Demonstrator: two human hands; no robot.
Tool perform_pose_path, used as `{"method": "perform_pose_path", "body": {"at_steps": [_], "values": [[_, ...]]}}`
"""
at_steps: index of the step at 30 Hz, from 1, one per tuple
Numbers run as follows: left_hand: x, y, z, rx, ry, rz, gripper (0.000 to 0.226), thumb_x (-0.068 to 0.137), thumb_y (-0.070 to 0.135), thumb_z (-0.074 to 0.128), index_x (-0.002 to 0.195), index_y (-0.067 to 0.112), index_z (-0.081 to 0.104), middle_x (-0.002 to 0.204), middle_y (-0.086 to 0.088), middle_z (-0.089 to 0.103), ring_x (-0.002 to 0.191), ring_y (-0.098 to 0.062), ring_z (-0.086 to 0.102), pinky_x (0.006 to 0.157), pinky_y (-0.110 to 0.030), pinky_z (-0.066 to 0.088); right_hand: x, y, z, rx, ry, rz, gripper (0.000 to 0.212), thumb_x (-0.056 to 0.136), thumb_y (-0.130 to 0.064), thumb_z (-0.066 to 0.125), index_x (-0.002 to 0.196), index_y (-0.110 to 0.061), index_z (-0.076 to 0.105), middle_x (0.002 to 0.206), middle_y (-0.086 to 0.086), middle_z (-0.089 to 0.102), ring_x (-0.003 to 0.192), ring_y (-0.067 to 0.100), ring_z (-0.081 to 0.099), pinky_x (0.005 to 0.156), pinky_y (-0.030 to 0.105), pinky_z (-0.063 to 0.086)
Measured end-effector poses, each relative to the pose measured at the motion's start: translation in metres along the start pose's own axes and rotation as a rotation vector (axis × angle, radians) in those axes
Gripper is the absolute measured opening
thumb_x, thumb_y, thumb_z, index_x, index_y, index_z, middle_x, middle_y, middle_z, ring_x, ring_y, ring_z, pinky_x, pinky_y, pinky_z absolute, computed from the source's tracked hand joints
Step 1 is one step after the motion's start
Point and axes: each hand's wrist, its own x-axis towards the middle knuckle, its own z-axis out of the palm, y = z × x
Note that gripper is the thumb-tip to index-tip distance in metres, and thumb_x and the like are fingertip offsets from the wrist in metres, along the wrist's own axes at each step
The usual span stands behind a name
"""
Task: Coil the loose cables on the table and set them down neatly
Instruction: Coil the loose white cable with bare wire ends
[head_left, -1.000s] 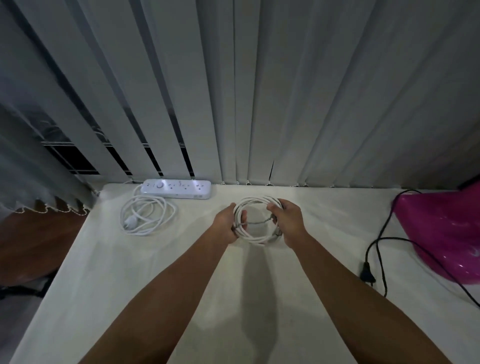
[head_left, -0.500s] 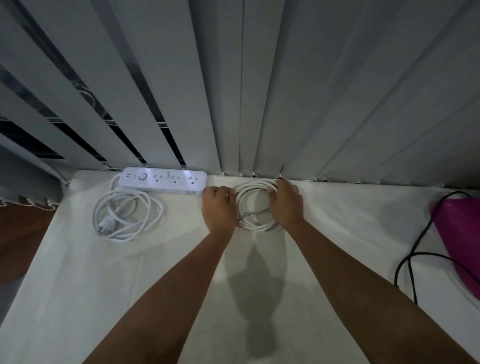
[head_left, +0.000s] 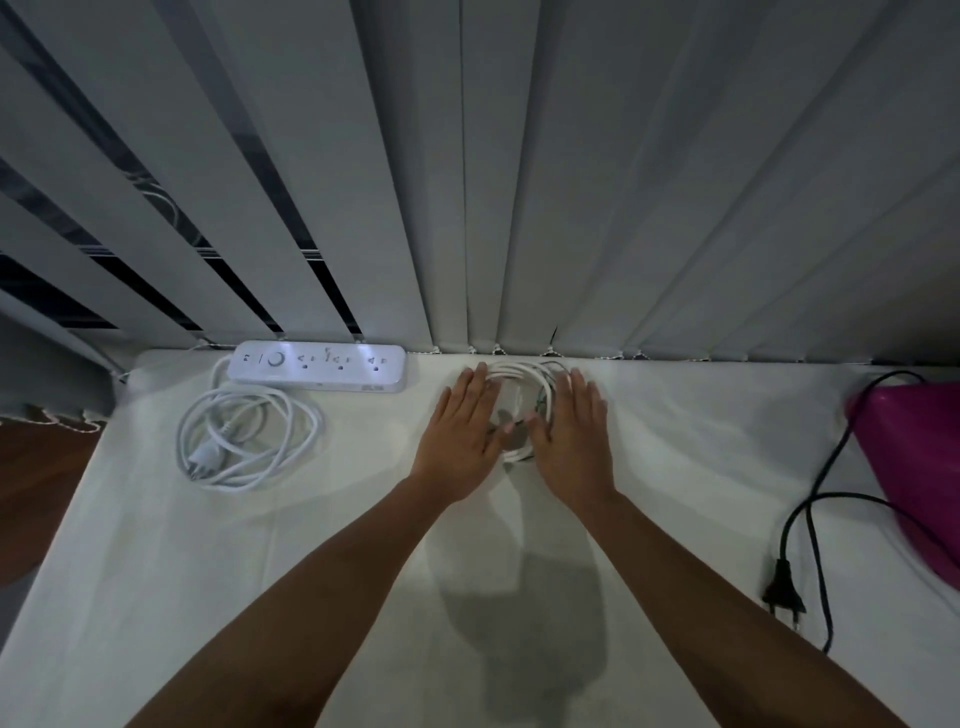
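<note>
While my left hand (head_left: 460, 431) and right hand (head_left: 571, 431) lie flat and open, gripping nothing, the white coil (head_left: 519, 375) sits directly between and beneath both palms.
</note>
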Motion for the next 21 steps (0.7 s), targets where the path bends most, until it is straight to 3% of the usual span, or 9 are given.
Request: {"method": "perform_pose_path", "body": {"at_steps": [5,13,17,21], "values": [[0.006,-0.003,0.006,0.071,0.014,-0.044,0.057,0.101,0.038,0.03,0.152,0.016,0.016,0.162,-0.002,0.006,0.149,-0.017,-0.001,0.121,-0.036,0.003,0.004,0.001,0.012,0.051,-0.081,0.016,0.061,0.103,-0.032,0.032,0.152,-0.004,0.008,0.161,0.013,0.009,0.148,0.026,0.004,0.121,0.035,0.002],[0.021,-0.004,0.004,0.068,-0.027,-0.121,0.057,0.102,0.038,0.027,0.152,0.016,0.013,0.162,-0.002,0.003,0.149,-0.017,-0.002,0.12,-0.036,0.002,0.027,0.0,0.015,0.042,-0.084,-0.006,0.058,0.103,-0.025,0.03,0.152,-0.003,0.008,0.161,0.013,0.01,0.148,0.023,0.008,0.121,0.036,0.006],[0.022,-0.003,-0.004,0.057,-0.121,-0.116,0.06,0.102,0.044,0.021,0.153,0.017,0.006,0.162,-0.001,-0.005,0.149,-0.017,-0.008,0.12,-0.038,0.001,0.025,0.002,0.009,0.065,-0.127,-0.017,0.061,0.103,-0.032,0.03,0.152,-0.004,0.007,0.161,0.012,0.007,0.148,0.023,0.005,0.121,0.034,0.003],[0.021,-0.003,-0.023,0.069,-0.147,-0.082,0.058,0.102,0.042,0.02,0.153,0.018,0.007,0.162,-0.002,-0.001,0.149,-0.018,-0.003,0.121,-0.041,0.004,0.014,0.001,-0.008,0.121,-0.11,0.004,0.064,0.102,-0.039,0.033,0.152,-0.006,0.011,0.161,0.012,0.01,0.148,0.024,0.007,0.12,0.035,0.003]]}}
